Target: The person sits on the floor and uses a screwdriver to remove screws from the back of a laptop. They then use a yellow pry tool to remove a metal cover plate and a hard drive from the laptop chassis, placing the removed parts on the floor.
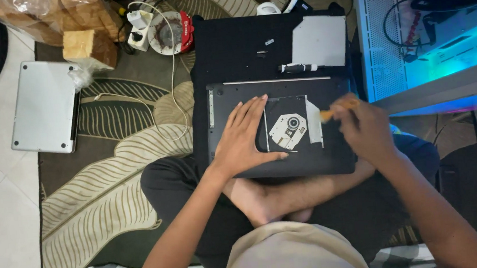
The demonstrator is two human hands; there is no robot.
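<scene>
Right hand levels brush (bristles leftward) crosswise.

Dim room, cyan glow from computer case at right, right hand seemingly motion-blurred

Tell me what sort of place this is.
Probably a home floor used as a makeshift electronics repair spot. The person sits cross-legged on a leaf-patterned rug, left hand pressing on an opened laptop across the lap. A second, silver laptop lies nearby, and a lit computer case stands beside.
</scene>
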